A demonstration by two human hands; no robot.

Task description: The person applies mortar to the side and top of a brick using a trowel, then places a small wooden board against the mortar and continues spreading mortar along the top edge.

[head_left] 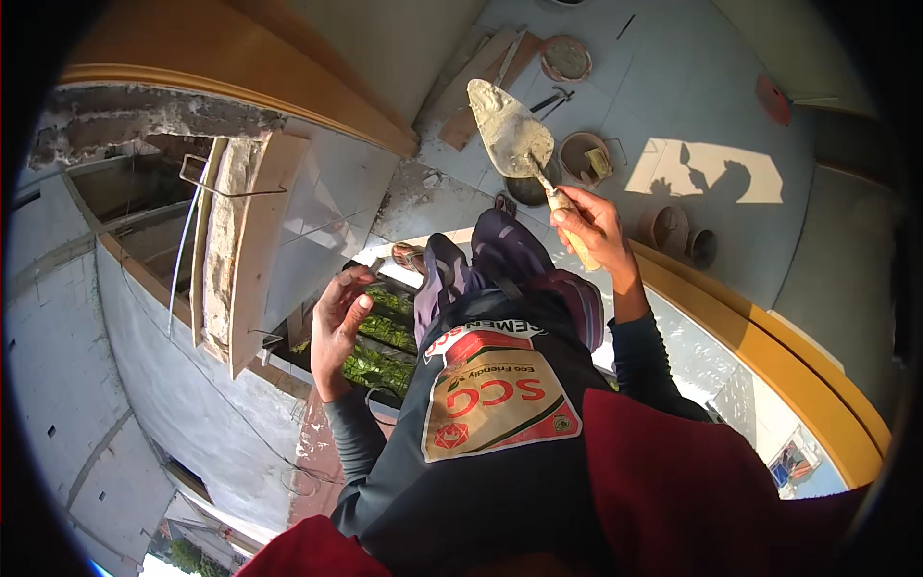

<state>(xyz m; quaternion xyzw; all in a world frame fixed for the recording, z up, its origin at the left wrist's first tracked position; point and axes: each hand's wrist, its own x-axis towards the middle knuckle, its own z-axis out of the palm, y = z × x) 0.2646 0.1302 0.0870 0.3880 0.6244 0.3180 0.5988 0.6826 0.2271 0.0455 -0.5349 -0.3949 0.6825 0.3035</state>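
Observation:
My right hand (593, 229) is closed round the wooden handle of a pointed trowel (510, 133), held up in front of me. Grey, wet-looking mortar coats the trowel's blade. Lower and to the left, my left hand (338, 324) holds nothing; its fingers are bent loosely and the thumb stands apart. Nearest to it on the left is an upright wooden board (267, 240) beside a rough strip of mortar or concrete (231, 245). A bent metal rod clamp (236, 192) spans the top of this strip.
Beyond my feet, a bucket (580, 154) and a round basin of grey mix (567, 60) stand on the tiled floor. A hammer (558, 100) lies near wooden planks (471, 91). An orange-yellow frame (769, 351) curves along my right. Left is a drop towards rooftops.

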